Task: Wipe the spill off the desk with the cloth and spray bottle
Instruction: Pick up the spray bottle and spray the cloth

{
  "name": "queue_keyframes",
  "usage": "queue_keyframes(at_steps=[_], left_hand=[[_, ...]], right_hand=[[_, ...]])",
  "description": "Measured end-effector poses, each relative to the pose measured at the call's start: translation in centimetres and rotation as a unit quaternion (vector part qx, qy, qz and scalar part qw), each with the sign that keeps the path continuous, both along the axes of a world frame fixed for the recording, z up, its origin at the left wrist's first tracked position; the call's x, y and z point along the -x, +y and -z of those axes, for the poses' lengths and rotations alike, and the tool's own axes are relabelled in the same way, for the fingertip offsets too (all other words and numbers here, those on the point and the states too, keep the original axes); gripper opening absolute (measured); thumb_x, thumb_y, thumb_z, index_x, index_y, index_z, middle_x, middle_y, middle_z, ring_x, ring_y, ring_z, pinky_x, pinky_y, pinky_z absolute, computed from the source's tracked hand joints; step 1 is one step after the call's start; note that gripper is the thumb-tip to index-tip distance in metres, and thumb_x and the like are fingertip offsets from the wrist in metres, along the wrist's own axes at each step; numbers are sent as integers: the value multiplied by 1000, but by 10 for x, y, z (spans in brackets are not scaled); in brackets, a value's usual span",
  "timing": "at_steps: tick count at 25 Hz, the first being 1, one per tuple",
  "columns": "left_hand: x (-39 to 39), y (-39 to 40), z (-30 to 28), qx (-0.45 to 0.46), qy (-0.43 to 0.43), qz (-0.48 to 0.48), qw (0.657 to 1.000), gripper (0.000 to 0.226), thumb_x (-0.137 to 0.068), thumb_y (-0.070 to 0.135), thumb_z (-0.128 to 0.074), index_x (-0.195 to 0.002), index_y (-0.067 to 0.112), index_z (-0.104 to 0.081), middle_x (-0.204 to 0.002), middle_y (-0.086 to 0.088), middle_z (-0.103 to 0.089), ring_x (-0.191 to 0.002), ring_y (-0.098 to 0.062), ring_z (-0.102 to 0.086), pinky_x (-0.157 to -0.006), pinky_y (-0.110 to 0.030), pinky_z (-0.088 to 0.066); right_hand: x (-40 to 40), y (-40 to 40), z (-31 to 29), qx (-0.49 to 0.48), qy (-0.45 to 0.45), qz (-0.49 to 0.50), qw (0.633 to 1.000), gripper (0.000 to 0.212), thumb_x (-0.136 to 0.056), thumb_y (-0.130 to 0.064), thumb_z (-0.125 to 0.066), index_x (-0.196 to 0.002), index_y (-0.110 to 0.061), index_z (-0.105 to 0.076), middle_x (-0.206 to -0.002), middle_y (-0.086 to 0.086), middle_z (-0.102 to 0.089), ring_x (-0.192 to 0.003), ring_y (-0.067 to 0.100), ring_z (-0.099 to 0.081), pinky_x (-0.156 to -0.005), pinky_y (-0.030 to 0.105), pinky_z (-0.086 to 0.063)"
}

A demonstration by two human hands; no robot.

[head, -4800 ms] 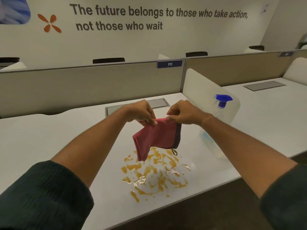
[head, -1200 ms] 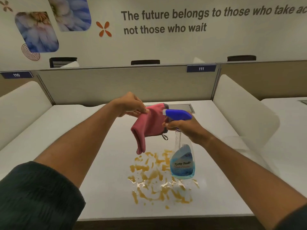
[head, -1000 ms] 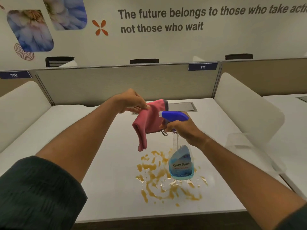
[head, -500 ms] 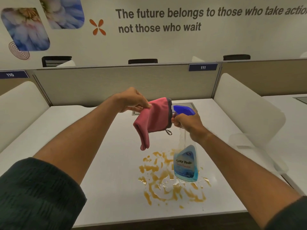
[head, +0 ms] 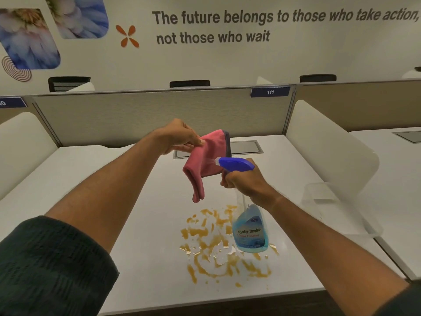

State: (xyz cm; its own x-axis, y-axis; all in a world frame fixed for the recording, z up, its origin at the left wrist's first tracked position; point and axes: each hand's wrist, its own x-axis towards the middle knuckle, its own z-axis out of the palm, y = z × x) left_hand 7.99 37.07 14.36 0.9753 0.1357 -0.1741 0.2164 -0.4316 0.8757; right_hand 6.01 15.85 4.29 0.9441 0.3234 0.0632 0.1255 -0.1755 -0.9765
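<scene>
An orange-brown spill is spread over the white desk near its front edge. My left hand pinches the top corner of a pink cloth, which hangs folded in the air above the spill. My right hand grips the neck of a clear spray bottle holding blue liquid. Its blue trigger head points left at the cloth, almost touching it. A faint mist shows at the nozzle. The bottle's body hangs over the right part of the spill.
A grey partition closes the back of the desk, with a metal cable hatch before it. Rounded white dividers stand at the left and right. A second desk lies to the right.
My right hand let go of the cloth and took up the spray bottle. In the last second the nozzle swung left and lower, up against the cloth. The cloth stays held up.
</scene>
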Motion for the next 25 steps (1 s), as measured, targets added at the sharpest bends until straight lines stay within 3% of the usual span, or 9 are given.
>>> queue_keyframes(at_steps=[6, 9, 11, 19, 25], left_hand=[[-6, -7, 5, 12, -2, -4, 1000, 15, -70, 2, -82, -80, -1, -71, -58, -1, -72, -55, -10, -70, -49, -19, -54], [-8, -14, 9, 11, 4, 6, 1000, 13, -71, 1, -82, -79, 1, -72, -57, 0, -72, -54, -9, -70, -49, -18, -54], [-9, -18, 11, 12, 9, 7, 1000, 12, -71, 1, -82, -79, 2, -72, -58, 0, -72, -54, -8, -70, -49, -18, -54], [-20, -32, 17, 21, 5, 11, 1000, 11, -71, 0, -81, -78, 2, -73, -60, -1, -73, -54, -8, -69, -49, -18, -54], [-25, -38, 27, 28, 2, 8, 1000, 9, -72, -2, -79, -77, 1, -72, -55, 1, -70, -49, -6, -67, -49, -16, -53]], right_hand=[[0, -22, 11, -44, 7, 55, 998, 26, -78, 1, -72, -94, -18, -63, -79, -2, -68, -76, 18, -65, -58, 19, -54], [-5, -42, 18, -101, 48, 124, 986, 42, -79, -9, -78, -117, -13, -58, -102, 6, -68, -94, 22, -65, -65, 22, -55], [-10, -54, 21, -126, 43, 152, 979, 46, -81, -12, -77, -122, -12, -56, -108, 7, -66, -95, 21, -63, -65, 20, -54], [-41, -100, 27, -160, 9, 258, 953, 31, -80, -22, -79, -89, -31, -50, -91, -17, -55, -82, 13, -59, -51, 8, -48], [-79, -134, 42, -139, 1, 321, 937, 35, -82, -25, -77, -98, -31, -46, -93, -21, -48, -82, 13, -57, -47, 5, -46]])
